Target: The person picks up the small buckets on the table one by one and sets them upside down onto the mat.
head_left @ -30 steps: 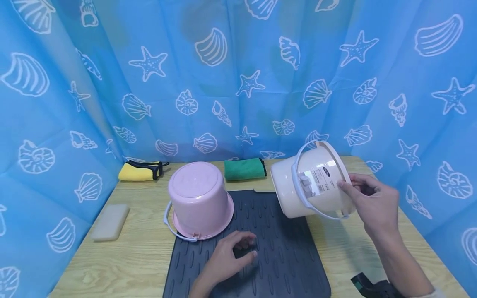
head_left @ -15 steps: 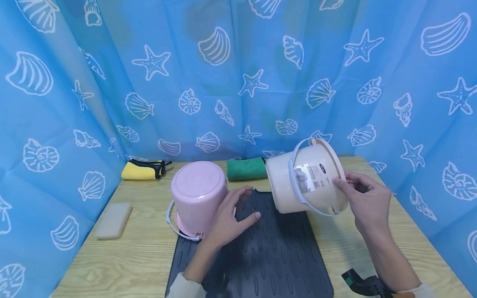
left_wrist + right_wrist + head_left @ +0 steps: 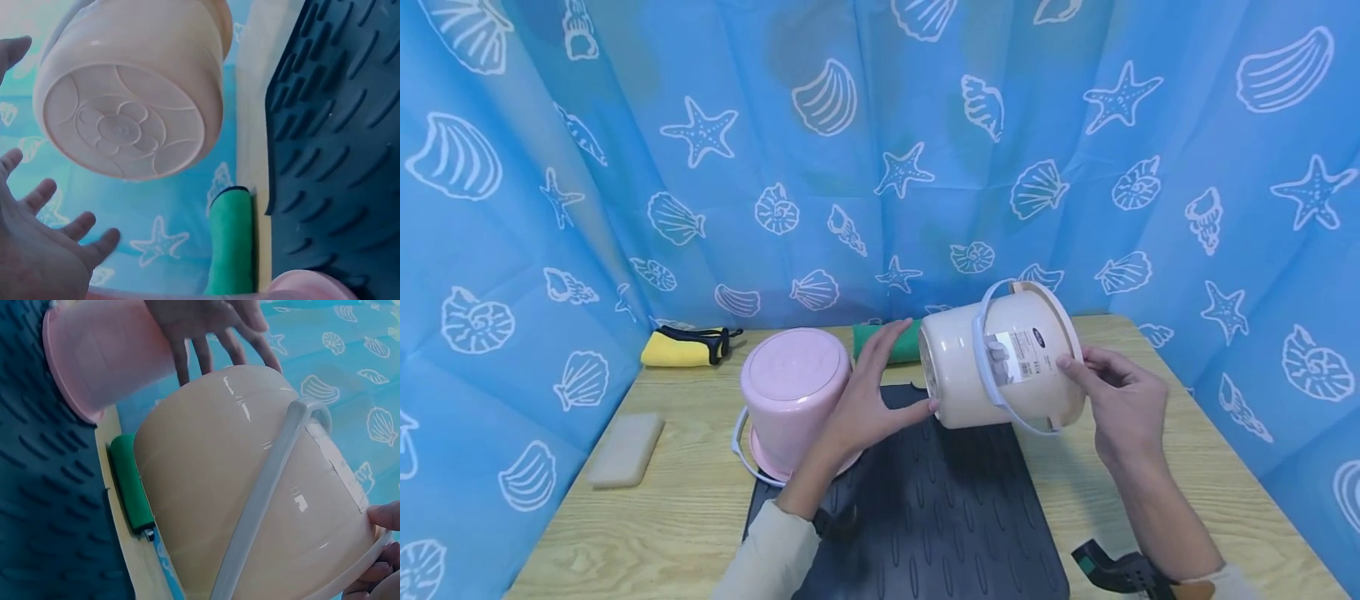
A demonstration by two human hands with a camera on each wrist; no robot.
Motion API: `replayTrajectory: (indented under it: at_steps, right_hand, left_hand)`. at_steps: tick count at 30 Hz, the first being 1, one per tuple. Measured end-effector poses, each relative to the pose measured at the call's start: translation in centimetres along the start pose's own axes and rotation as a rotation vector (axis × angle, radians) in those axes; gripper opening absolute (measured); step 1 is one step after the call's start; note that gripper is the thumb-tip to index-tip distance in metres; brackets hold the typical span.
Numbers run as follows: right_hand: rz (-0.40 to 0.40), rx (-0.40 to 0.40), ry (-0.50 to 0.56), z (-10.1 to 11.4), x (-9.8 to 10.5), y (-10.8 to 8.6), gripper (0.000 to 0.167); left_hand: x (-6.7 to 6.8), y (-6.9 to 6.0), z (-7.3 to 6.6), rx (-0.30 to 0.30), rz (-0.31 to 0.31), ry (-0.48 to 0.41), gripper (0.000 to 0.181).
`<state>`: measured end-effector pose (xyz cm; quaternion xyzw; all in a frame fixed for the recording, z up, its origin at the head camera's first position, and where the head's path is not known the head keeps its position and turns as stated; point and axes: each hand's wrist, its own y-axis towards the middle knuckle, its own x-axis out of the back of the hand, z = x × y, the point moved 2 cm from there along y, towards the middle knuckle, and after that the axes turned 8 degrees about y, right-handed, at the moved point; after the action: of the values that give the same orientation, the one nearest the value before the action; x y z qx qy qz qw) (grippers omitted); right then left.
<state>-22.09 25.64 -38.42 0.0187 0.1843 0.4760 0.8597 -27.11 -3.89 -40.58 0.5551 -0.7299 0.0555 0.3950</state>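
Observation:
A cream bucket [image 3: 1007,358] with a pale handle and a label hangs tilted on its side above the mat, its base toward my left hand. My right hand [image 3: 1123,408] pinches its rim, thumb on the outer wall. My left hand [image 3: 868,400] is spread beside the base, fingers extended; in the left wrist view the fingers stand apart from the base [image 3: 122,122]. Behind my left hand, a pink bucket [image 3: 793,375] stands upside down on the dark ribbed mat [image 3: 940,525], partly hidden by that hand and forearm.
A rolled green cloth [image 3: 904,343] lies at the table's back edge, partly hidden. At back left is a yellow cloth [image 3: 673,348] with black trim. A pale sponge-like block [image 3: 625,450] lies on the left. A blue shell-patterned curtain [image 3: 865,167] encloses the wooden table [image 3: 625,542].
My left hand has risen from low over the mat to the cream bucket's base, spreading its fingers. The cream bucket, still held by my right hand, has shifted slightly left.

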Motion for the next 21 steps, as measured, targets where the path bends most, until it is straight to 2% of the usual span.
replayTrajectory:
  at_steps: [4, 9, 17, 19, 21]
  right_hand:
    - [0.013, -0.085, 0.033, -0.4, -0.2, -0.1, 0.024]
    - [0.024, -0.154, 0.075, -0.9, -0.5, -0.5, 0.024]
    - [0.090, -0.190, 0.204, -1.2, -1.4, -0.4, 0.021]
    - [0.097, -0.201, 0.202, -1.4, -1.4, -0.4, 0.021]
    - [0.104, -0.194, 0.154, -1.5, -1.4, -0.4, 0.024]
  left_hand:
    - [-0.1, 0.9, 0.0, -0.024, 0.029, 0.018, 0.100]
    - [-0.6, 1.6, 0.2, -0.066, 0.075, -0.024, 0.108]
    - [-0.5, 2.6, 0.0, -0.128, 0.050, -0.019, 0.119]
    - [-0.3, 2.7, -0.1, -0.132, 0.041, -0.011, 0.118]
    - [-0.1, 2.6, -0.2, -0.131, 0.029, -0.006, 0.116]
